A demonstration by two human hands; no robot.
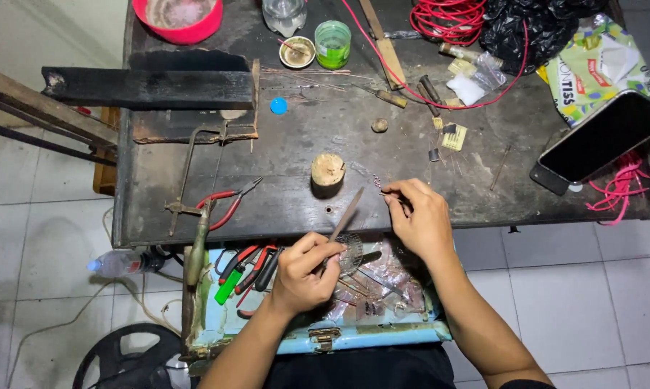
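My left hand grips a thin metal tool like tweezers or a file, its tip pointing up toward the dark workbench. The same hand also seems to steady a small round wire filigree piece under the tool. My right hand pinches a tiny wire piece at the bench's front edge. A short wooden peg stands just beyond both hands.
A light blue drawer below the bench holds pliers and scraps. Red-handled pliers and a jeweller's saw lie at the left. A phone, red wire, green cup and red bowl sit further back.
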